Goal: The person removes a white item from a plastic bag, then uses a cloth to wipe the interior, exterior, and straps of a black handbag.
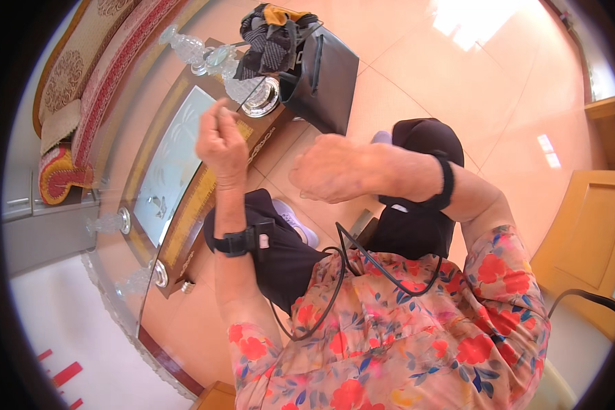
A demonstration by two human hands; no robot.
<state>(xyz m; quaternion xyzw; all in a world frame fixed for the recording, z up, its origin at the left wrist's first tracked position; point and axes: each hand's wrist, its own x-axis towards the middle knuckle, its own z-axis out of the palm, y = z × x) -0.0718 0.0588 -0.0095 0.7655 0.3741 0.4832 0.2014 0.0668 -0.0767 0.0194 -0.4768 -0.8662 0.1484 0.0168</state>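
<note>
My left hand (221, 138) is raised near the glass table's edge, its fingers bent together and slightly blurred; whether something thin is between the fingertips cannot be told. A black band sits on that wrist. My right hand (333, 168) is held over the gap between my knees, back of the hand up, its fingers curled under and mostly hidden. Another black band is around the right wrist. Beyond both hands stands a black handbag (333, 77), with a black-and-grey checked cloth (274, 48) and a yellow cloth (281, 15) at its top.
A glass-topped coffee table (177, 215) with cut-glass legs is at the left. A sofa with a red patterned edge (107, 87) stands behind it. A wooden chair or panel (584, 246) is at the right. A black cable (338, 277) loops across my lap.
</note>
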